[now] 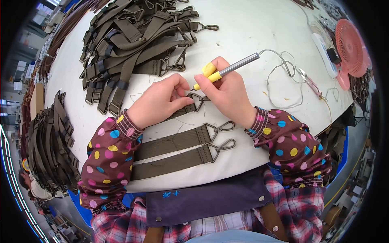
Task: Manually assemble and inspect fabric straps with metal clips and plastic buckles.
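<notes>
My left hand (162, 99) is closed, its thumb and fingers pinching the end of an olive webbing strap (175, 115) next to its triangular metal ring (197, 101). In my right hand (231, 95) is a corded pen-shaped tool (241, 64) with a grey barrel and yellow-wrapped grip. Its thin tip points down at the stitched strap end between my hands; whether it touches is too small to tell. A yellow wrap (208, 69) covers one right fingertip. Nearer me lie two more straps (174, 142) side by side, metal snap hooks (221, 126) to the right, loose threads over them.
A large heap of olive straps (133, 44) with buckles and hooks covers the far left. More straps (50, 141) hang at the left edge. To the right are the tool's grey cord (300, 87), small scissors (311, 84), a white power strip (324, 54) and a pink fan (351, 48).
</notes>
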`<state>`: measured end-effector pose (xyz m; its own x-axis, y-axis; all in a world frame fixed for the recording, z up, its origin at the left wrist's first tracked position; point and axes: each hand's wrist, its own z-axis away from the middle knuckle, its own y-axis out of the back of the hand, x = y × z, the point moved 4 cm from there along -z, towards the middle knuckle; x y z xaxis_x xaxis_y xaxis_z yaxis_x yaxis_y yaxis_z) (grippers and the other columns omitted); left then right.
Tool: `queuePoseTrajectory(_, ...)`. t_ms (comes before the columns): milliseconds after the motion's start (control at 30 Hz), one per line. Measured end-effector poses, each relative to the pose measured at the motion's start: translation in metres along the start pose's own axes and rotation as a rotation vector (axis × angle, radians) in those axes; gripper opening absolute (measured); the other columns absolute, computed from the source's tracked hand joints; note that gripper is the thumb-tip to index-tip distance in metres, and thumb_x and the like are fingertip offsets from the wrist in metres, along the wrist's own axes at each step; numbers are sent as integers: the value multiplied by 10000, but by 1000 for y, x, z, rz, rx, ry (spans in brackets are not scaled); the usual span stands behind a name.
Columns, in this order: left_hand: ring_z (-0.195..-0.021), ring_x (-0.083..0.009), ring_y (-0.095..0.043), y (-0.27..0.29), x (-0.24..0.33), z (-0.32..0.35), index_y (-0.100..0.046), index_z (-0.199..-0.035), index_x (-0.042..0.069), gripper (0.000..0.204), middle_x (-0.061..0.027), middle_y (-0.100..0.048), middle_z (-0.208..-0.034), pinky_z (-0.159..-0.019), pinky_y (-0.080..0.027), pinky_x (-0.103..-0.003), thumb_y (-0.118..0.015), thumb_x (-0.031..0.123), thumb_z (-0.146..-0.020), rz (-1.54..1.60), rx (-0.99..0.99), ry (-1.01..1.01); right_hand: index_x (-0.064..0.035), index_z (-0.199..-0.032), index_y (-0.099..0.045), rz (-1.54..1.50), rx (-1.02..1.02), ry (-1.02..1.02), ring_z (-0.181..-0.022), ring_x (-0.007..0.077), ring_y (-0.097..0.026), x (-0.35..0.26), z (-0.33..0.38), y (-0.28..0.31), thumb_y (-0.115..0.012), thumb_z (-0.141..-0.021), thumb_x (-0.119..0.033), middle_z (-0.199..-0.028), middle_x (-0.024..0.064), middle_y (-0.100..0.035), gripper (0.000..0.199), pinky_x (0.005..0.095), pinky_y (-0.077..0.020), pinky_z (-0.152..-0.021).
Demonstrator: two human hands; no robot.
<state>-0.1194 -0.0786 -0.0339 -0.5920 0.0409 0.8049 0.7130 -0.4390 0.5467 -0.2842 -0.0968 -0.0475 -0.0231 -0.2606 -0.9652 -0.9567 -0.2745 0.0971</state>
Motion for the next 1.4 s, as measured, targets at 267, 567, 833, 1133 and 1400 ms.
queuePoseTrajectory(267, -619, -139, -582, 2, -7, -3, -558, -890, 14, 207, -74, -622, -723, -566, -459, -274, -676, 178, -843, -31, 49, 159, -43, -882, -455, 51, -108, -37, -642, 10, -503, 1, 3, -1, -636, -897, -130, -749, -10, -543, 202, 175, -399, -525)
queuePoseTrajectory(567, -630, -143, -594, 2, 4, -6, -559, -869, -5, 177, -79, -623, -703, -588, -476, -277, -660, 138, -842, -106, 0, -68, -33, -877, -460, 41, -17, 22, -588, 33, -501, -4, 2, 3, -650, -881, -148, -705, 9, -557, 223, 197, -403, -507)
queuePoseTrajectory(833, -636, -174, -615, 3, -1, -2, -533, -812, -14, 159, -107, -629, -718, -606, -490, -280, -655, 87, -826, -164, 102, -77, -23, -868, -444, 35, -48, 18, -563, 53, -522, -2, 5, 2, -656, -873, -165, -667, 27, -556, 255, 215, -421, -493)
queuePoseTrajectory(1133, -701, -76, -602, 3, -18, -4, -422, -860, 33, 201, -20, -588, -762, -585, -484, -211, -617, 75, -887, 332, 62, 60, -20, -877, -432, 110, -133, 14, -563, 132, -587, 5, 2, -6, -658, -866, -182, -668, 86, -596, 278, 260, -456, -512)
queuePoseTrajectory(1400, -728, -69, -598, 2, -16, -3, -396, -867, 47, 210, -17, -575, -790, -597, -485, -194, -598, 87, -908, 367, 36, 69, -27, -876, -434, 170, -159, 23, -578, 31, -463, 1, 3, -8, -652, -889, -140, -689, 5, -510, 246, 201, -382, -493)
